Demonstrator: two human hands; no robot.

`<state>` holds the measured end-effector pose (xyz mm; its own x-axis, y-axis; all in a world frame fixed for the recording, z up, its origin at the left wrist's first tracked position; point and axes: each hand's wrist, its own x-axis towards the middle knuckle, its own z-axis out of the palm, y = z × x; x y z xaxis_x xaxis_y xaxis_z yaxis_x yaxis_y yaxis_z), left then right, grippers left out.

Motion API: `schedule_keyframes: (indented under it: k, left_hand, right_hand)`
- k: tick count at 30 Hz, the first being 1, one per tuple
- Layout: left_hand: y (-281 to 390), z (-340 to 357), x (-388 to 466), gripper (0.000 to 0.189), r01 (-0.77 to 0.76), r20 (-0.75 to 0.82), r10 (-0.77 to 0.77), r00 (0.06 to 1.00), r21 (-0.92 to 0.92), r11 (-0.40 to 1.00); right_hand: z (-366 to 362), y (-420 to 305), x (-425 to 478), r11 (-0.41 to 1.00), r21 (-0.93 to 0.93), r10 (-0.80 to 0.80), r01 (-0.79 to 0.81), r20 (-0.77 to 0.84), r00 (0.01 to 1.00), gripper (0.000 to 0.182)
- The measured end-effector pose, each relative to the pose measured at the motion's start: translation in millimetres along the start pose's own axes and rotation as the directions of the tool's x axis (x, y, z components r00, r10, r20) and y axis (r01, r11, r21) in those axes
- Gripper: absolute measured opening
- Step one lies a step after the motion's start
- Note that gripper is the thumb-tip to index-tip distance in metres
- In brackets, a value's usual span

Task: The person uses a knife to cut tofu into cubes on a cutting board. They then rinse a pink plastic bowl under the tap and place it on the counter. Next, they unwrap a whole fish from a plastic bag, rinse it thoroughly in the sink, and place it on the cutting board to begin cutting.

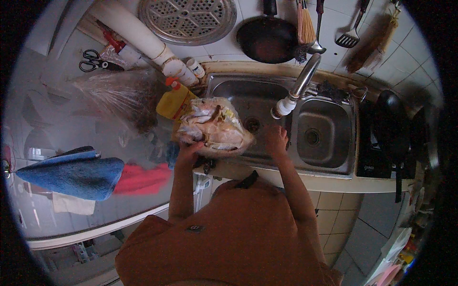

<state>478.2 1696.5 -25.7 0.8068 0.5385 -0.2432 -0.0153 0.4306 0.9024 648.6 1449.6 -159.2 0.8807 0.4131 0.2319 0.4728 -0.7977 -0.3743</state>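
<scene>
A clear plastic bag holds what looks like pale raw poultry, raised over the left edge of the large sink basin. My left hand grips its lower left side, the thumb showing in front and the other fingers hidden behind it. To the right, my right hand hovers in front of the same basin with nothing visible in it, its fingers slightly bent and a little apart. Above that hand hangs the white nozzle of a curved metal faucet.
A yellow bottle with a red cap stands just behind the bag. Left lie another plastic bag and scissors. A smaller basin adjoins on the right, beside a black pan. A frying pan hangs on the wall.
</scene>
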Motion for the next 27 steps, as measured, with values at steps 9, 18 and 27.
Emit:
schedule_keyframes:
  k: [9, 18, 27]
  left_hand:
    - [-12, -34, 1, 0.082, 0.117, -0.061, -0.117, 0.991, 0.002, 0.993]
    - [4, -3, -3, 0.085, 0.092, -0.126, -0.1, 0.987, -0.07, 0.993]
    - [9, 15, -3, 0.081, 0.141, -0.193, -0.134, 0.972, 0.02, 0.99]
  right_hand:
    - [-83, -61, 37, 0.022, 0.835, -0.141, -0.55, 0.547, 0.825, 0.038]
    - [-109, -65, 38, 0.068, 0.907, -0.148, -0.417, 0.422, 0.894, 0.031]
    - [-108, -63, 35, 0.109, 0.914, -0.037, -0.392, 0.398, 0.917, 0.026]
